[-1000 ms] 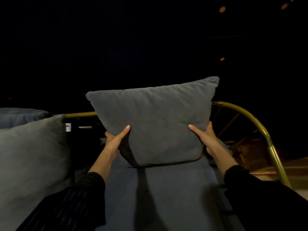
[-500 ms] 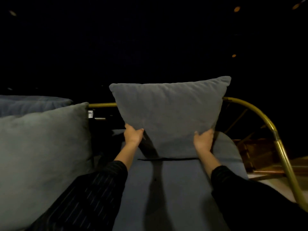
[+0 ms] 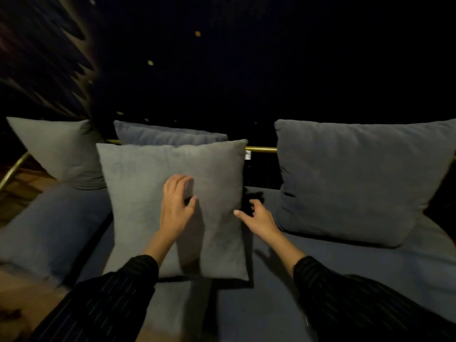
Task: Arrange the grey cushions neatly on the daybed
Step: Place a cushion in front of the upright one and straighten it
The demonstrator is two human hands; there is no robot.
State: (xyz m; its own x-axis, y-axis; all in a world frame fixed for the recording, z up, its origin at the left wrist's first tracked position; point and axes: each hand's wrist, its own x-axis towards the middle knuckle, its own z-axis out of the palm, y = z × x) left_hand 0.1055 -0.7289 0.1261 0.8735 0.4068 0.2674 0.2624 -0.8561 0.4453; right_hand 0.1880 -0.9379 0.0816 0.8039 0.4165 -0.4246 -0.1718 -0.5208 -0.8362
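A light grey square cushion (image 3: 138, 193) leans upright in the middle of the daybed. My left hand (image 3: 176, 206) lies flat against its front, fingers spread. My right hand (image 3: 259, 218) hovers open at that cushion's right edge, holding nothing. A darker grey cushion (image 3: 170, 135) stands behind it against the rail. Another grey cushion (image 3: 61, 151) leans at the far left. A large dark grey cushion (image 3: 357, 178) rests upright at the right.
The daybed's blue-grey mattress (image 3: 345, 267) fills the foreground. A brass rail (image 3: 261, 149) runs along the back and curves down at the left (image 3: 12, 169). Beyond it all is dark. Wooden floor (image 3: 17, 280) shows at lower left.
Both hands let go of the right-hand cushion, which now stands against the rail. My view swung left, and my hands moved to the middle cushion.
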